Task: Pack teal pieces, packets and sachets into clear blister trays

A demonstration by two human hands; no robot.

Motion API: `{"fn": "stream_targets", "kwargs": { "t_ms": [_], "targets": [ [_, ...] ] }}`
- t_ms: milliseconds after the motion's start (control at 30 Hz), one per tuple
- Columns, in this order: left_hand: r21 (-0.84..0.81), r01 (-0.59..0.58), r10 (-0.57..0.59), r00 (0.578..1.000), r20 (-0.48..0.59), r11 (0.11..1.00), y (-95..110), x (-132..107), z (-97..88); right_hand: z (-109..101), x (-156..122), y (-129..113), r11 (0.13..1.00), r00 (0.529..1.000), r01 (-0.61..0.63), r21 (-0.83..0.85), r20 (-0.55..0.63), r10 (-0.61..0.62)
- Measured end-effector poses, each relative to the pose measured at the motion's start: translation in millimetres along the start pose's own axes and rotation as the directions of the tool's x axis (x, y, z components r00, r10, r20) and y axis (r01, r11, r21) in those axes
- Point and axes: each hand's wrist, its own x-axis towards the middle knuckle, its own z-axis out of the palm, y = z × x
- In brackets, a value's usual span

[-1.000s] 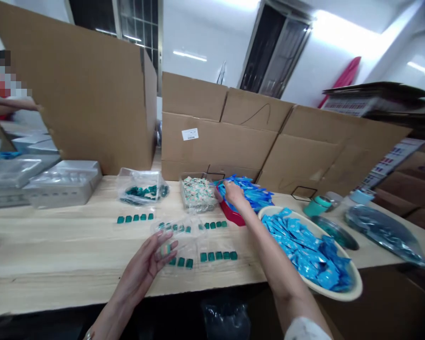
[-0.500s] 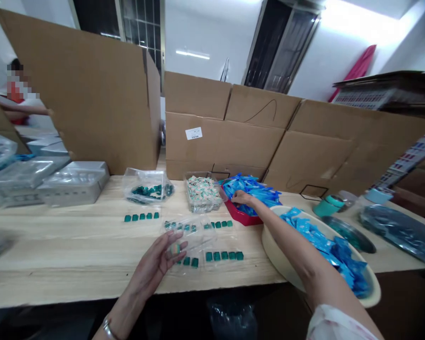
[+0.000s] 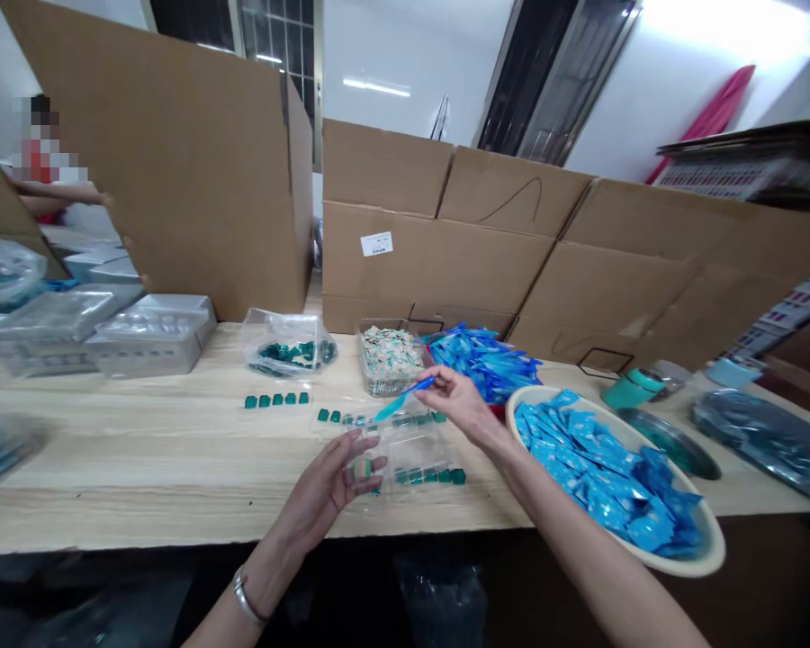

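Note:
My left hand [image 3: 328, 486] grips a clear plastic bag [image 3: 405, 445] by its near edge, just above the wooden table [image 3: 141, 468]. My right hand [image 3: 460, 403] pinches a thin blue stick packet [image 3: 403, 399] and holds its tip over the bag's mouth. Rows of small green squares [image 3: 276, 400] lie on the table around the bag. Behind my right hand stands a red tray [image 3: 496, 409] piled with more blue stick packets [image 3: 487, 358].
A cream bowl [image 3: 688, 562] full of blue sachets sits at right. A clear tub of small pieces [image 3: 388, 358] and a bag of green pieces [image 3: 287, 346] stand behind. Grey trays [image 3: 152, 335] lie left. Cardboard boxes [image 3: 445, 252] wall the back. Another person [image 3: 44, 171] sits far left.
My right hand has come back from the red tray with one blue stick packet and brought it to the bag. My left hand has lifted the bag's edge slightly.

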Motion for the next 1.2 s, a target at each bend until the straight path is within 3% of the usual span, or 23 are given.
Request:
{"fn": "stream_targets", "kwargs": {
  "t_ms": [100, 167, 233, 300, 400, 433, 467, 533, 667, 733, 900, 1000, 1100, 1200],
  "targets": [
    [0.014, 0.028, -0.028, 1.000, 0.010, 1.000, 2, -5, 0.9, 20, -13, 5, 0.985, 0.994, 0.107, -0.138, 0.014, -0.106],
    [0.040, 0.040, -0.039, 0.999, -0.013, 0.998, 5, -10, -1.6, 21, -22, 3, 0.938, 0.977, 0.207, -0.280, 0.002, -0.215],
    [0.072, 0.050, -0.047, 0.998, -0.042, 0.996, 9, -15, -6.5, 7, -31, 0, 0.868, 0.961, 0.232, -0.438, -0.037, -0.275],
    [0.097, 0.067, -0.059, 0.995, -0.081, 0.993, 13, -19, -12.9, -23, -42, 0, 0.779, 0.962, 0.129, -0.614, -0.115, -0.250],
    [0.109, 0.095, -0.077, 0.984, -0.159, 0.990, 16, -26, -20.8, -88, -59, 11, 0.532, 0.948, -0.210, -0.820, -0.304, -0.095],
    [0.111, 0.100, -0.079, 0.981, -0.176, 0.989, 16, -28, -22.1, -109, -65, 16, 0.410, 0.937, -0.330, -0.850, -0.347, 0.035],
    [0.116, 0.102, -0.080, 0.980, -0.182, 0.988, 16, -30, -22.6, -127, -69, 22, 0.303, 0.915, -0.401, -0.865, -0.358, 0.189],
    [0.142, 0.097, -0.072, 0.983, -0.168, 0.985, 15, -32, -21.4, -153, -77, 33, 0.252, 0.890, -0.397, -0.882, -0.304, 0.340],
    [0.201, 0.086, -0.060, 0.990, -0.129, 0.976, 10, -35, -15.0, -165, -89, 53, 0.353, 0.889, -0.261, -0.899, -0.081, 0.452],
    [0.204, 0.091, -0.069, 0.991, -0.113, 0.975, 6, -36, -12.0, -163, -95, 62, 0.366, 0.893, -0.223, -0.903, -0.040, 0.447],
    [0.179, 0.070, -0.062, 0.997, -0.052, 0.981, -2, -39, -8.3, -161, -101, 80, 0.254, 0.911, -0.236, -0.938, -0.123, 0.394],
    [0.156, 0.058, -0.052, 0.998, -0.042, 0.986, -6, -40, -9.9, -163, -98, 91, 0.243, 0.917, -0.248, -0.938, -0.145, 0.373],
    [0.143, 0.038, -0.031, 0.998, -0.047, 0.989, -7, -44, -13.7, -171, -98, 99, 0.365, 0.940, -0.280, -0.888, -0.176, 0.294],
    [0.134, 0.010, -0.004, 0.999, -0.046, 0.991, -7, -47, -17.9, -178, -100, 89, 0.593, 0.917, -0.378, -0.711, -0.378, 0.131]
  ]
}}
